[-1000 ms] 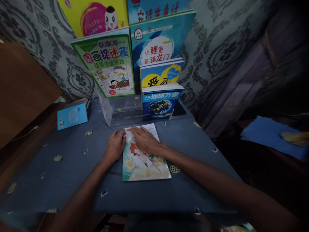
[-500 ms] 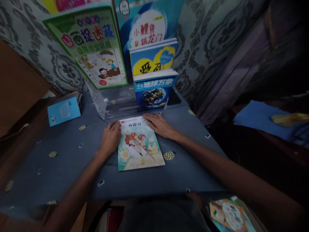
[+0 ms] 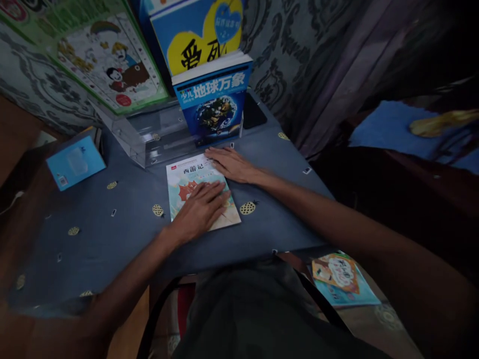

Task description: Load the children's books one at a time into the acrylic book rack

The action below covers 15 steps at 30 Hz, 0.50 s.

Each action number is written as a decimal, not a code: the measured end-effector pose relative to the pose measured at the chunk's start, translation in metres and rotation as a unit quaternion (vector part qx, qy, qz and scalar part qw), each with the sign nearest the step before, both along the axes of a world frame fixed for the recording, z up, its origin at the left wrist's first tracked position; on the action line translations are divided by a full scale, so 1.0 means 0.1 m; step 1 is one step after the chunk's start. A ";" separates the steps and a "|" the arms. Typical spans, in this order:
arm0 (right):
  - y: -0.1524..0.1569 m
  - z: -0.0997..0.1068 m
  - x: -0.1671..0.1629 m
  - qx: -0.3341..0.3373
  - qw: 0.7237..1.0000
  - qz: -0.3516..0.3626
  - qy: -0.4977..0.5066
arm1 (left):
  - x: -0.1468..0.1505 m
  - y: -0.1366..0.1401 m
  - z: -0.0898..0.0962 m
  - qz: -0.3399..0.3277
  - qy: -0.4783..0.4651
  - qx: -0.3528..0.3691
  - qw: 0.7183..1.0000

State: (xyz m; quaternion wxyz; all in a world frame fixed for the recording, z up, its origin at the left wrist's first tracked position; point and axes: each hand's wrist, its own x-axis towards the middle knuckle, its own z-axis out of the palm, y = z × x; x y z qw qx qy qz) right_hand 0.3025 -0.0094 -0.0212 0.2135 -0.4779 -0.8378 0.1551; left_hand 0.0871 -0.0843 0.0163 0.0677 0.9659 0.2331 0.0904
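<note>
A thin book (image 3: 179, 199) with an orange and pale blue cover lies face up on the dark blue tablecloth. Across the middle of its cover rests my left hand (image 3: 202, 207), fingers stretched out and hiding much of the picture. My right hand (image 3: 230, 163) lies flat over the book's top right corner, fingers extended toward the title. Neither hand grips anything. Just beyond the book stands a clear acrylic stand (image 3: 130, 139), holding upright books such as a blue one with a globe (image 3: 217, 112) on its cover.
A small light blue book or box (image 3: 77, 162) stands at the table's left. Behind the globe book are a blue and yellow book (image 3: 190, 40) and a green one (image 3: 112, 65). More books (image 3: 344, 279) lie below the table's front edge, at right. A dark flat object (image 3: 256, 114) lies at back right.
My left hand has moved from the book's left edge onto the middle of its cover. My right hand stays at the top right corner. The view has shifted and tilted downward.
</note>
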 end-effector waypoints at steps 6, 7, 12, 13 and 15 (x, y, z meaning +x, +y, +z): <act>0.00 -0.03 -0.02 0.015 1.000 -0.005 0.009 | -0.03 -0.40 0.03 -0.025 -0.003 0.013 1.000; -0.01 -0.02 -0.03 0.015 1.000 -0.006 0.005 | -0.02 -0.43 0.00 -0.018 -0.006 0.027 0.999; -0.04 -0.01 -0.04 0.022 1.000 -0.018 0.001 | 0.08 -0.49 -0.10 0.020 -0.022 0.074 0.997; -0.05 0.00 -0.04 0.026 0.999 -0.019 0.007 | 0.09 -0.50 -0.11 0.021 -0.026 0.083 0.996; -0.06 0.00 -0.03 0.031 0.999 -0.016 0.017 | 0.10 -0.50 -0.10 0.016 -0.037 0.103 0.994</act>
